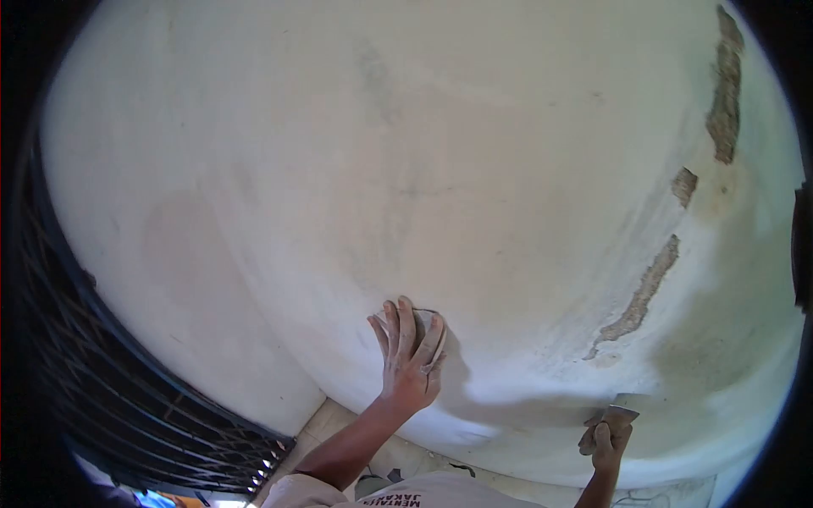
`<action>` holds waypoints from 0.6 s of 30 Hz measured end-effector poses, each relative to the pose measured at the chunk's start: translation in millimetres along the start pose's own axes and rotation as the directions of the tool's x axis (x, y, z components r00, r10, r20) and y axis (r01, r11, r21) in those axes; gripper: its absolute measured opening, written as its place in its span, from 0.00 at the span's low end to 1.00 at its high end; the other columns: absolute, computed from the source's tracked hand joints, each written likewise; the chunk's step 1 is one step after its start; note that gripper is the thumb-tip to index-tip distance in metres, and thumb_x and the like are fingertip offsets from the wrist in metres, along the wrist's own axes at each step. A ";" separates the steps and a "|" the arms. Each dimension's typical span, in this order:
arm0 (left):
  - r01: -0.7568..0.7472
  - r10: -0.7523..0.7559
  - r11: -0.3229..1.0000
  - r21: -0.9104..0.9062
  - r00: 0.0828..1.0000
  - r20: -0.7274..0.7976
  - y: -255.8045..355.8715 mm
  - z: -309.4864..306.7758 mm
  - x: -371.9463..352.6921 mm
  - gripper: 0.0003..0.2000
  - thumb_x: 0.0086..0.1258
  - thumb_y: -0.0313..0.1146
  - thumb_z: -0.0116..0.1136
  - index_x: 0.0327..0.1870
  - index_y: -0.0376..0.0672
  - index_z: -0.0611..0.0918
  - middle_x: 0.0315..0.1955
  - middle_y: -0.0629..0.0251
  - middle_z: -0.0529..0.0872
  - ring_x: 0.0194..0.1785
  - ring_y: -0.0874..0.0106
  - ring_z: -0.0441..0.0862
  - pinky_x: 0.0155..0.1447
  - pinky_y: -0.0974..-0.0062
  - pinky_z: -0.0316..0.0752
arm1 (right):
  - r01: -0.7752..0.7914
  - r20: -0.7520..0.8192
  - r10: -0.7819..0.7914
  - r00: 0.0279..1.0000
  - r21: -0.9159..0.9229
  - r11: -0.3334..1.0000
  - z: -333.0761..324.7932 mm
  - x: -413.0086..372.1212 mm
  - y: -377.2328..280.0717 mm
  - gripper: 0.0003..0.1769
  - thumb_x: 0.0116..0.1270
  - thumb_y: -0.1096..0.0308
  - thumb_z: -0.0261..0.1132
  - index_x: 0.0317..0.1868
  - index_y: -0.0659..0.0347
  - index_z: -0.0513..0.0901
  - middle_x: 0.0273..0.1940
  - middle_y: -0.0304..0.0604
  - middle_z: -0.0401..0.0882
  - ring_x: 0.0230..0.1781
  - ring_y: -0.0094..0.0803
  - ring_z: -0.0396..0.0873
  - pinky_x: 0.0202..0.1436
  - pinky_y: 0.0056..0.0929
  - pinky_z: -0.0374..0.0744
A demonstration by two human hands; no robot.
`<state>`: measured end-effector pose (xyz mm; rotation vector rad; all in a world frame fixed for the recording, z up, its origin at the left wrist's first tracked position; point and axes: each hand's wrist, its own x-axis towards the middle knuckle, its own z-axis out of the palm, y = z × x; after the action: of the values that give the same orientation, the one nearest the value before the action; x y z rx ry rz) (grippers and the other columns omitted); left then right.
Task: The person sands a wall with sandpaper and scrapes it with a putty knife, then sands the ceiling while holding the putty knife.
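Note:
My left hand (410,360) is pressed to the white plastered wall (339,169), fingers fanned over a dusty piece of sandpaper (430,320) with a dark edge. Most of that sheet is hidden beneath the palm and fingers. Lower down on the right, my right hand (605,440) grips a putty knife (625,412), its flat metal blade tilted up close to the wall. White dust coats the fingers of my left hand.
Broken plaster patches (641,296) run up the wall's right side, with a longer gouge (726,93) above. A black folding metal gate (144,381) stands at the left. Floor tiles (326,423) show below.

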<state>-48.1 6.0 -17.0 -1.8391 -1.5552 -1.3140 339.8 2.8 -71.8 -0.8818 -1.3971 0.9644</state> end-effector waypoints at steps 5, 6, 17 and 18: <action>0.305 -0.313 0.950 -0.072 0.939 -0.142 -43.6 -24.2 3.2 0.28 0.69 0.30 0.50 0.73 0.45 0.68 0.78 0.40 0.43 0.79 0.37 0.34 0.72 0.30 0.29 | -0.019 -0.021 0.016 1.000 -0.140 0.990 -0.2 -2.4 -10.4 0.18 0.71 0.58 0.61 0.33 0.67 0.76 0.16 0.41 0.72 0.10 0.27 0.72 0.15 0.25 0.72; 0.384 -0.400 0.916 -0.115 0.895 -0.197 -56.6 -33.7 13.0 0.27 0.72 0.30 0.48 0.74 0.45 0.67 0.78 0.43 0.43 0.80 0.39 0.35 0.74 0.33 0.29 | -0.011 -0.042 0.005 0.999 -0.149 0.989 3.6 -1.7 -13.2 0.19 0.71 0.57 0.60 0.32 0.67 0.76 0.14 0.40 0.71 0.09 0.27 0.71 0.15 0.25 0.71; 0.451 -0.498 0.866 -0.217 0.814 -0.297 -150.2 -80.5 57.7 0.26 0.76 0.29 0.45 0.75 0.44 0.64 0.79 0.49 0.43 0.80 0.44 0.36 0.77 0.40 0.31 | 0.006 -0.292 -0.032 0.956 -0.090 0.996 20.2 -4.5 -1.8 0.23 0.77 0.52 0.54 0.30 0.63 0.75 0.10 0.38 0.64 0.06 0.28 0.66 0.12 0.25 0.68; 0.441 -0.486 0.872 -0.212 0.827 -0.282 -147.3 -71.5 44.2 0.26 0.76 0.28 0.45 0.75 0.44 0.64 0.79 0.49 0.43 0.80 0.44 0.36 0.77 0.40 0.31 | 0.031 -0.288 -0.052 0.956 -0.076 0.997 20.1 -5.4 1.9 0.23 0.78 0.52 0.52 0.30 0.61 0.73 0.11 0.38 0.65 0.07 0.27 0.66 0.12 0.25 0.68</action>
<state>-214.1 19.0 15.8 -1.2478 -1.8236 -1.8767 319.9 -2.6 -75.5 -1.0003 -1.1980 0.7232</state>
